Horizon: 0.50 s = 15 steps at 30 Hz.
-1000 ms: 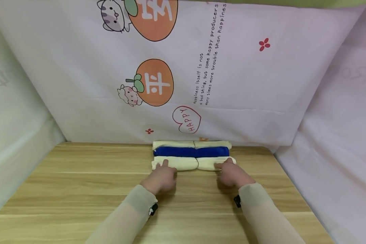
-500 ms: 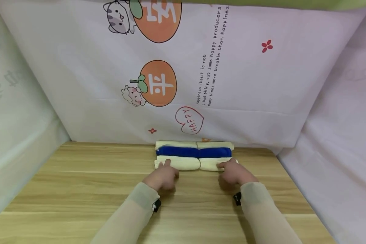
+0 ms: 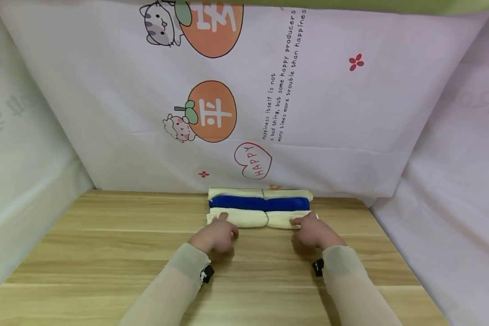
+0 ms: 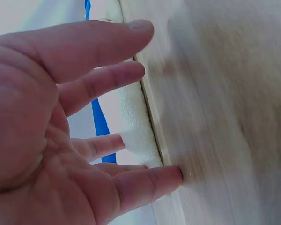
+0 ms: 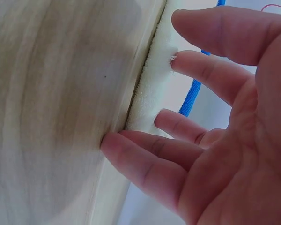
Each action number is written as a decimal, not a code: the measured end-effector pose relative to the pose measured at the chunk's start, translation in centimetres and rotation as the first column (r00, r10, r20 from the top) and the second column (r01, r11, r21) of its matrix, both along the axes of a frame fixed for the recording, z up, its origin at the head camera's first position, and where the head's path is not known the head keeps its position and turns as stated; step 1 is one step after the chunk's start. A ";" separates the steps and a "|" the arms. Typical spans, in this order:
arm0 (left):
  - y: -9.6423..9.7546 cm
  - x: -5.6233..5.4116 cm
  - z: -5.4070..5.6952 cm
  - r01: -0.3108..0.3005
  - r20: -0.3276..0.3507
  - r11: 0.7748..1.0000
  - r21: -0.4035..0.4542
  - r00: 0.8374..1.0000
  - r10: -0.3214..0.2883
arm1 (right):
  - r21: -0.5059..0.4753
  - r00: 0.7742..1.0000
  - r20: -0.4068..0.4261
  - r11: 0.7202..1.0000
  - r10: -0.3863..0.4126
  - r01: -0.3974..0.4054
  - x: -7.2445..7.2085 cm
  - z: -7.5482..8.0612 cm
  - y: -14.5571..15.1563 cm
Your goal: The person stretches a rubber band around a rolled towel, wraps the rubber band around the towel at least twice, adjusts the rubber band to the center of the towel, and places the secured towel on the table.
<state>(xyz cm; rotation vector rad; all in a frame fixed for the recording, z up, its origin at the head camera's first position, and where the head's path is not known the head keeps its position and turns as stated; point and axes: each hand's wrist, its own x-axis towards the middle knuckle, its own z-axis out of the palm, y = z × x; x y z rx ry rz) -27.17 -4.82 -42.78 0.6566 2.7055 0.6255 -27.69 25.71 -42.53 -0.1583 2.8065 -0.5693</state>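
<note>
Three rolled towels lie side by side against the back wall: a cream one (image 3: pixel 236 193) at the back, a blue one (image 3: pixel 238 203) in the middle and another cream roll (image 3: pixel 248 219) in front. My left hand (image 3: pixel 217 234) touches the front roll near its left end, fingers spread and nearly straight. At the right end, my right hand (image 3: pixel 311 231) rests its fingertips on the same roll. Both wrist views show loose, extended fingers along the cream towel (image 4: pixel 138 119), with the thumbs held away from it and nothing gripped.
A wood-grain table (image 3: pixel 106 253) runs up to a printed white cloth wall (image 3: pixel 309 104). White cloth sides (image 3: pixel 32 149) rise at left and right. A green edge (image 3: pixel 269 4) hangs across the top. Small black devices (image 3: pixel 207 274) sit at the wrists.
The head view has shifted slightly, so the scene sits a little farther right. Hands and towels keep nearly the same places relative to each other.
</note>
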 end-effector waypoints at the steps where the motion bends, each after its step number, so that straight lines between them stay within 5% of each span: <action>1: -0.1 0.0 0.0 0.003 -0.003 1.000 0.004 1.000 -0.003 | 0.002 1.000 0.001 1.000 0.000 0.000 0.0 0.0 0.1; 15: 0.7 0.0 -0.6 -0.030 0.008 0.999 0.039 1.000 0.030 | -0.006 1.000 0.005 1.000 0.022 -0.022 0.6 0.1 -0.2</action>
